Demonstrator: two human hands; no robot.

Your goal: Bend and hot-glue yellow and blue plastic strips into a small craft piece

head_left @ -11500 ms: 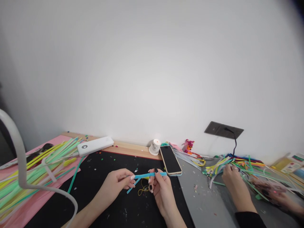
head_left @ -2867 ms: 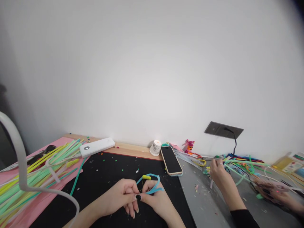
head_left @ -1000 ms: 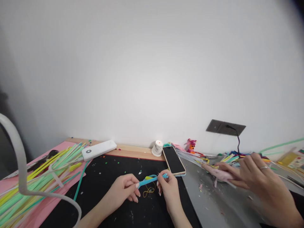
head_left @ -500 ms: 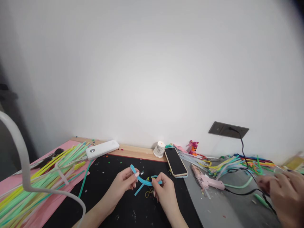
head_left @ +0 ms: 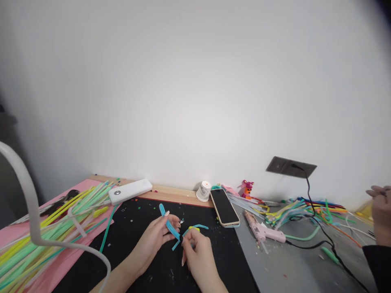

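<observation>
A folded blue pipe cleaner slants above the black mat. My left hand pinches it near its upper end between thumb and fingers. At its lower end, my right hand is closed on the same pipe cleaner, its fingertips partly covering it. Behind the right hand lie another thin blue strand and a small yellow piece, both partly hidden.
Pipe cleaners cover pink paper at left, crossed by a white curved bar. A white device, paper cup and phone stand behind. At right are a corded glue gun and another person's hand.
My right hand has moved left and down along the blue pipe cleaner, which now tilts more steeply. The other person's hand has drawn back to the right edge.
</observation>
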